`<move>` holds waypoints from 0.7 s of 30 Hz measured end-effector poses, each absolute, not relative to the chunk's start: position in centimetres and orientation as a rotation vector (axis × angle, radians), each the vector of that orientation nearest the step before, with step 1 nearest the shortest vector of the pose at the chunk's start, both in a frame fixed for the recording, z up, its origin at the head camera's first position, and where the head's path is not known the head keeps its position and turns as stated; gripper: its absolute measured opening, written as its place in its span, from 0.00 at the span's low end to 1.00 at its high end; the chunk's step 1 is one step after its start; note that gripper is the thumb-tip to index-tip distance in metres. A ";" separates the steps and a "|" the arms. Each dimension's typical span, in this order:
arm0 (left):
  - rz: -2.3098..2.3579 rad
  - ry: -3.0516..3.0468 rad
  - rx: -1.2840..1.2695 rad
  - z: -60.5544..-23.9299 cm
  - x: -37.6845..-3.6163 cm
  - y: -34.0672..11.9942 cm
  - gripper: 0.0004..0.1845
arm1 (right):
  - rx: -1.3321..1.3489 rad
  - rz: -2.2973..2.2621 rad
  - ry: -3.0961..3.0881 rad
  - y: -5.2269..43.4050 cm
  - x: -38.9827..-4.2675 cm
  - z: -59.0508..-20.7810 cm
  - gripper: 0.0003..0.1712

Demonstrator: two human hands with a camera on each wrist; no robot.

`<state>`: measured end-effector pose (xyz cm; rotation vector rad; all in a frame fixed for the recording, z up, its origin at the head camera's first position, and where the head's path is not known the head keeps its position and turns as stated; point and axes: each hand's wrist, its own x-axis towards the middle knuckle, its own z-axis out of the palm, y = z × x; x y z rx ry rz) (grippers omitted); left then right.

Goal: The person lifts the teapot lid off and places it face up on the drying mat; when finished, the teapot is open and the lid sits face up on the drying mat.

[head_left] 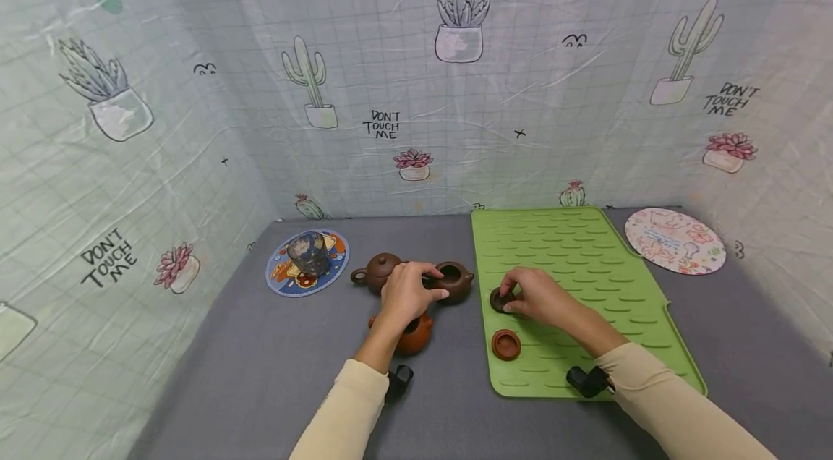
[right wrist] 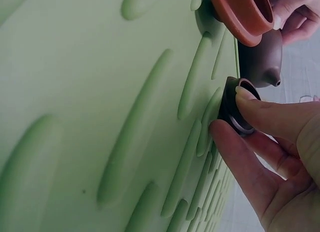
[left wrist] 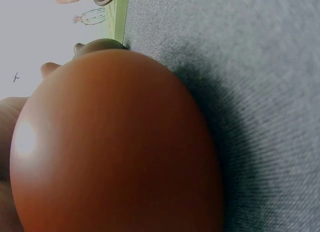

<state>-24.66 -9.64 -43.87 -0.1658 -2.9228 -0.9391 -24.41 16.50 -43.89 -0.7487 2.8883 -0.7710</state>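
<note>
The right hand [right wrist: 280, 157] pinches a dark brown teapot lid [right wrist: 235, 108] lying on the ribbed green mat [right wrist: 100, 117]; behind stands what looks like a dark teapot [right wrist: 260, 60], beside a reddish lid [right wrist: 240, 12].

Light is even and soft, seemingly from above, with faint shadows on the table [head_left: 260, 373]. The head view bows at its edges. In the left wrist view a blurred orange teapot [left wrist: 115, 142] shows a pale glare spot.
</note>
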 end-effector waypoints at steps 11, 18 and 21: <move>-0.920 -2.923 -0.169 -43.6 -24.5 -9.5 0.14 | -0.750 -0.765 2.877 16.6 -24.4 -43.6 0.10; -0.829 -2.960 -0.189 -43.3 -24.5 -9.5 0.14 | -0.805 -0.737 2.866 16.6 -24.6 -43.2 0.12; -0.783 -2.972 -0.208 -43.1 -24.7 -9.5 0.14 | -0.836 -0.708 2.856 16.7 -24.9 -42.8 0.13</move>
